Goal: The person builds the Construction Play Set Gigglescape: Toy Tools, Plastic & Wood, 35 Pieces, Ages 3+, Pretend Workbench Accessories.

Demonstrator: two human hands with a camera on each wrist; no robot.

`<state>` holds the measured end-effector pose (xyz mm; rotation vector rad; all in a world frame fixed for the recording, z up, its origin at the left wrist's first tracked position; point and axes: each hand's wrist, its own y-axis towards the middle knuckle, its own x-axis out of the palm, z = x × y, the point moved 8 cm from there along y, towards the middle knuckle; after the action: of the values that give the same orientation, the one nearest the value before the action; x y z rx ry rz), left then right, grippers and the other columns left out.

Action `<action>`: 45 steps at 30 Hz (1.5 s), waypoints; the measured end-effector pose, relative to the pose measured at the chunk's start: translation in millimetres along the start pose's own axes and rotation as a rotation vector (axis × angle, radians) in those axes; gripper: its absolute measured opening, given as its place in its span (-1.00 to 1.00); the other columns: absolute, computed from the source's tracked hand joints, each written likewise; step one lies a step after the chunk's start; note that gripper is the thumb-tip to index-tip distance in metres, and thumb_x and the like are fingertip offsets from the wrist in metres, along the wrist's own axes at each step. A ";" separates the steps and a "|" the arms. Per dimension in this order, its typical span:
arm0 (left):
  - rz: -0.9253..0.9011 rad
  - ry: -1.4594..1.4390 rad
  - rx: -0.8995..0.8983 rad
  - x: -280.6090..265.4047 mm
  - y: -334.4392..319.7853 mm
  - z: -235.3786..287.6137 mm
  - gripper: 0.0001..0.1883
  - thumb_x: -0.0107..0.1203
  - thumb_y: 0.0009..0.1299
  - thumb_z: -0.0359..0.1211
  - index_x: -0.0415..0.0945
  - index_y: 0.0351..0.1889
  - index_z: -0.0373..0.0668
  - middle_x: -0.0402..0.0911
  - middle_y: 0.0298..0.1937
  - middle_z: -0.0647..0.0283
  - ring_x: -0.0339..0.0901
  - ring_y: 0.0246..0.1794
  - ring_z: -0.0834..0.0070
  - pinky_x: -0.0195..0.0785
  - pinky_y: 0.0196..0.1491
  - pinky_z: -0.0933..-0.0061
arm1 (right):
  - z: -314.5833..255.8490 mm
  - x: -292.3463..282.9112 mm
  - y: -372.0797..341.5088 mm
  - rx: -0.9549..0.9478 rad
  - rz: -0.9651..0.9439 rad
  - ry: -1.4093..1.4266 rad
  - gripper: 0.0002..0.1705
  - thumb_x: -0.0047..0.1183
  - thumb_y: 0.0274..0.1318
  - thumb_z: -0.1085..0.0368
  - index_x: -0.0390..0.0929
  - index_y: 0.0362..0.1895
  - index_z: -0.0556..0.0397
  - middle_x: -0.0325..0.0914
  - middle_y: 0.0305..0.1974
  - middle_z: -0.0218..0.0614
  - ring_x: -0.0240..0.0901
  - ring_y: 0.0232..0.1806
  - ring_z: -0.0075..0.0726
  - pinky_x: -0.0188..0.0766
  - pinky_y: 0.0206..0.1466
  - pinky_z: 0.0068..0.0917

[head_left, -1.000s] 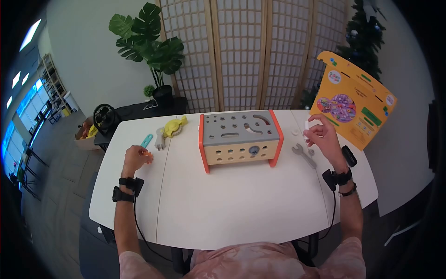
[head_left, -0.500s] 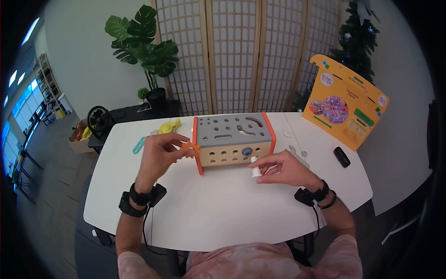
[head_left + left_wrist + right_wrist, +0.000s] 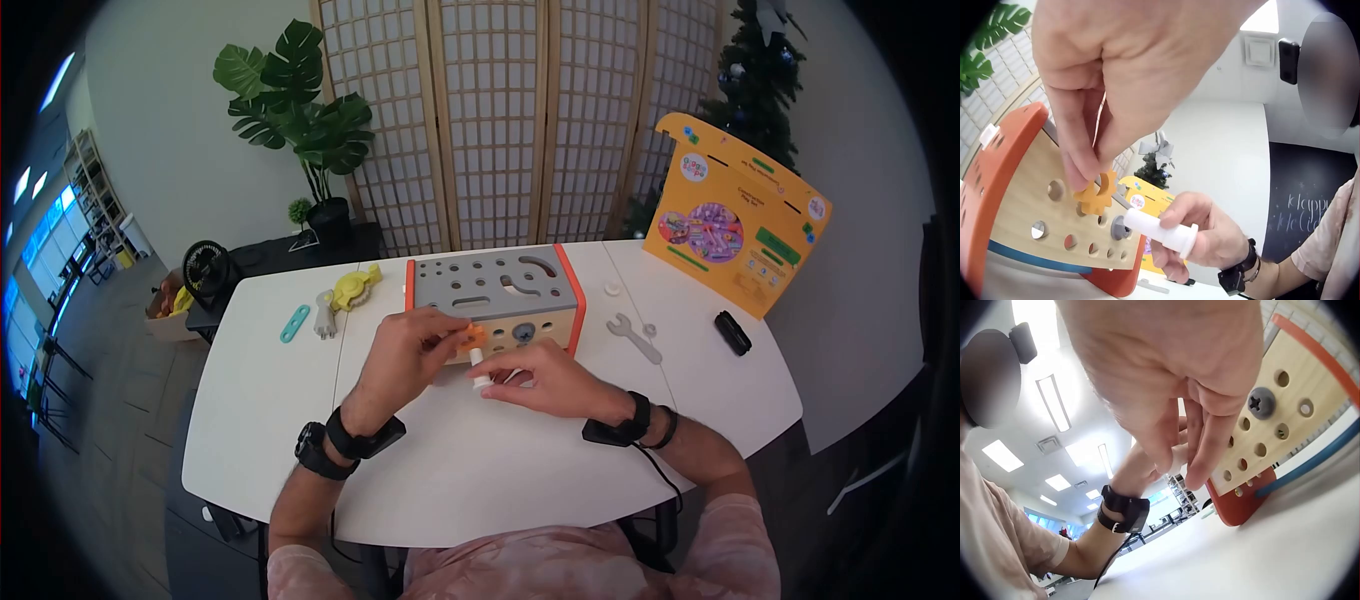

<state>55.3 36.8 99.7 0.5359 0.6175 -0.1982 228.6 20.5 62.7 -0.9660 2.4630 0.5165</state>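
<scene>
A teal strip [image 3: 295,323] lies at the left of the worktop [image 3: 250,410], then a grey piece [image 3: 324,318] and a yellow tool [image 3: 350,290]. The person's left hand [image 3: 402,350] pinches an orange gear [image 3: 1098,201] just in front of the box [image 3: 462,282] with holes. Beside it, the right hand [image 3: 545,380] grips a white peg [image 3: 1154,230], its plain end near the gear; whether they touch I can't tell. Further right lie a grey wrench [image 3: 634,339], a black case [image 3: 733,333] and, behind, a yellow carton [image 3: 770,215].

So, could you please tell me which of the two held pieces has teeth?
The orange gear, pinched in the left hand, has teeth round its edge; the white peg in the right hand shows none.
</scene>
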 end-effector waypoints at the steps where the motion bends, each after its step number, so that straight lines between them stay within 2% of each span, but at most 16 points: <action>1: -0.001 0.001 0.000 2.0 -0.3 -2.1 -0.79 0.35 0.56 -0.52 0.79 0.10 -0.41 0.79 -0.15 0.14 0.80 -0.42 0.48 0.64 -0.35 0.50 | 1.6 -1.1 2.6 -0.003 0.028 0.019 -0.60 0.35 0.45 0.33 0.76 0.31 0.03 0.84 0.10 -0.16 0.81 0.08 -0.34 0.80 0.21 -0.37; 6: -0.001 0.060 0.080 7.0 -0.6 -7.8 -0.79 0.34 0.56 -0.51 0.80 0.11 -0.34 0.65 -0.16 0.23 0.75 -0.51 0.51 0.58 -0.43 0.52 | 13.9 -1.2 15.6 0.015 0.087 0.065 -0.60 0.35 0.45 0.33 0.76 0.31 0.08 0.84 0.07 -0.21 0.80 0.03 -0.42 0.77 0.22 -0.41; 10: 0.086 0.118 0.091 -5.9 -0.2 7.8 -0.77 0.35 0.55 -0.48 0.80 0.13 -0.31 0.61 -0.14 0.24 0.74 -0.53 0.52 0.53 -0.49 0.54 | 23.0 -2.9 17.9 0.025 0.152 0.109 -0.63 0.34 0.46 0.34 0.75 0.28 0.13 0.85 -0.10 -0.25 0.78 -0.12 -0.50 0.73 0.04 -0.47; 12: 0.092 0.299 0.155 -12.7 2.4 15.0 -0.66 0.36 0.56 -0.37 0.75 0.25 -0.24 0.65 0.11 0.10 0.84 -0.12 0.28 0.72 -0.09 0.34 | 24.0 -3.5 17.3 0.020 0.169 0.122 -0.63 0.34 0.47 0.33 0.73 0.28 0.13 0.85 -0.19 -0.26 0.77 -0.19 -0.49 0.71 -0.04 -0.48; 13: 0.094 0.298 0.153 -14.2 2.6 12.6 -0.66 0.36 0.56 -0.37 0.75 0.25 -0.24 0.65 0.11 0.10 0.84 -0.12 0.28 0.72 -0.09 0.34 | 20.5 -6.1 17.0 0.001 0.188 0.118 -0.51 0.35 0.46 0.32 0.62 0.39 0.13 0.84 -0.22 -0.26 0.77 -0.22 -0.49 0.70 -0.06 -0.49; 15: 0.047 0.600 0.362 -5.3 0.8 20.0 -0.46 0.35 0.45 -0.32 0.64 0.40 -0.21 0.55 0.42 -0.05 0.59 0.43 0.02 0.48 0.49 0.05 | 14.4 -9.5 16.7 -0.020 0.207 0.114 -0.38 0.36 0.45 0.32 0.51 0.51 0.13 0.83 -0.26 -0.25 0.77 -0.26 -0.50 0.70 -0.08 -0.49; 16: 0.047 0.600 0.362 -4.0 -0.4 14.5 -0.46 0.35 0.45 -0.32 0.64 0.40 -0.21 0.55 0.42 -0.05 0.59 0.43 0.02 0.48 0.49 0.05 | 14.9 -11.1 16.6 0.022 0.222 0.087 -0.27 0.37 0.45 0.31 0.38 0.59 0.12 0.81 -0.29 -0.28 0.76 -0.31 -0.51 0.70 -0.14 -0.49; 18: -0.077 0.296 0.203 3.3 -0.1 -8.1 -0.24 0.34 0.29 -0.27 0.52 0.51 -0.22 0.44 0.59 -0.11 0.25 0.69 -0.07 0.05 0.75 -0.07 | 12.8 -15.7 17.1 0.064 0.243 0.061 -0.16 0.38 0.45 0.31 0.24 0.67 0.11 0.79 -0.33 -0.31 0.75 -0.36 -0.52 0.71 -0.19 -0.50; 22: -0.078 0.337 0.217 6.2 -1.6 -4.6 -0.18 0.33 0.17 -0.28 0.51 0.48 -0.27 0.46 0.57 -0.10 0.32 0.64 -0.09 0.19 0.68 -0.05 | 8.1 -20.0 19.7 0.136 0.175 -0.021 -0.06 0.41 0.42 0.21 0.16 0.69 0.11 0.74 -0.45 -0.29 0.69 -0.51 -0.49 0.62 -0.37 -0.50; 24: -0.039 0.409 0.250 7.0 -0.8 -3.4 -0.20 0.40 0.17 -0.16 0.54 0.41 -0.26 0.49 0.53 -0.05 0.34 0.62 -0.07 0.21 0.63 -0.09 | 8.2 -21.3 22.7 0.156 0.148 -0.073 -0.07 0.42 0.42 0.18 0.18 0.68 0.12 0.72 -0.49 -0.29 0.67 -0.55 -0.48 0.60 -0.40 -0.50; 26: -0.032 0.413 0.247 8.6 -0.4 -3.1 -0.20 0.41 0.16 -0.15 0.53 0.39 -0.26 0.49 0.54 -0.05 0.34 0.62 -0.07 0.23 0.61 -0.08 | 8.4 -21.3 24.3 0.145 0.160 -0.032 -0.12 0.37 0.42 0.17 0.22 0.63 0.17 0.65 -0.59 -0.31 0.56 -0.66 -0.46 0.44 -0.53 -0.44; 29: -0.021 0.414 0.248 9.5 0.2 -2.9 -0.20 0.43 0.15 -0.15 0.53 0.38 -0.25 0.49 0.53 -0.06 0.35 0.60 -0.09 0.26 0.59 -0.08 | 7.8 -22.4 25.1 0.198 0.128 -0.019 -0.06 0.42 0.40 0.16 0.19 0.66 0.14 0.70 -0.52 -0.29 0.61 -0.61 -0.48 0.52 -0.50 -0.47; 39: -0.038 0.417 0.233 10.5 1.2 -4.8 -0.18 0.43 0.18 -0.13 0.52 0.41 -0.26 0.47 0.56 -0.09 0.32 0.61 -0.16 0.27 0.62 -0.08 | 8.4 -24.8 29.4 0.128 0.198 -0.088 -0.14 0.42 0.40 0.17 0.30 0.62 0.17 0.68 -0.54 -0.32 0.57 -0.64 -0.51 0.48 -0.53 -0.46; 42: -0.052 0.405 0.217 10.6 2.4 -7.7 -0.18 0.44 0.18 -0.13 0.51 0.42 -0.25 0.46 0.56 -0.09 0.30 0.63 -0.16 0.27 0.61 -0.09 | 13.5 -27.1 28.8 0.068 0.247 -0.218 -0.18 0.44 0.39 0.16 0.38 0.60 0.12 0.68 -0.54 -0.33 0.59 -0.63 -0.50 0.52 -0.48 -0.43; 44: -0.060 0.417 0.230 10.4 1.3 -6.3 -0.18 0.45 0.18 -0.14 0.51 0.42 -0.25 0.46 0.57 -0.09 0.29 0.63 -0.16 0.27 0.62 -0.09 | 5.3 -18.7 22.7 -0.230 0.294 -0.318 -0.16 0.45 0.36 0.10 0.41 0.61 -0.01 0.70 -0.53 -0.32 0.61 -0.63 -0.39 0.54 -0.44 -0.40; 45: -0.068 0.423 0.237 11.3 1.1 -5.4 -0.17 0.47 0.17 -0.14 0.50 0.43 -0.24 0.45 0.57 -0.09 0.29 0.63 -0.16 0.26 0.62 -0.08 | 4.5 -17.4 16.9 -0.231 0.292 -0.321 -0.16 0.45 0.36 0.10 0.41 0.61 -0.01 0.70 -0.53 -0.32 0.61 -0.63 -0.39 0.54 -0.44 -0.40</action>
<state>62.1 40.4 89.7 0.7953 1.0330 -0.2257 229.2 43.7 71.1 -0.5488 2.2911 0.9890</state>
